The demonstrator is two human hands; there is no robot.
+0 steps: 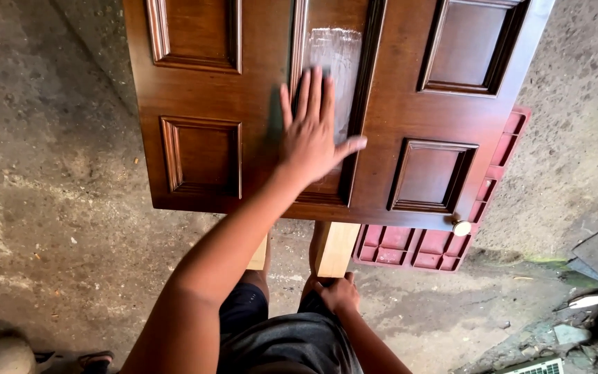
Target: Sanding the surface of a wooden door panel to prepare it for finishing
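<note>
A dark brown panelled wooden door [264, 90] lies flat in front of me. My left hand [313, 135] rests palm down on its middle recessed panel, fingers spread, thumb pointing right. Just above the fingers is a whitish, dusty patch [335, 59]. Something dark shows under the fingers; I cannot tell what it is. My right hand [338, 294] is low by my dark shorts, fingers curled, at the lower end of a pale wooden beam [337, 248] that runs under the door. Whether it grips the beam is unclear.
A red plastic grid crate [437, 246] sticks out under the door's right side, with a small round pale knob [461, 227] at the door's edge. Rough concrete floor [50, 208] lies all around. A sandalled foot [95, 359] is bottom left, and clutter [590, 325] sits bottom right.
</note>
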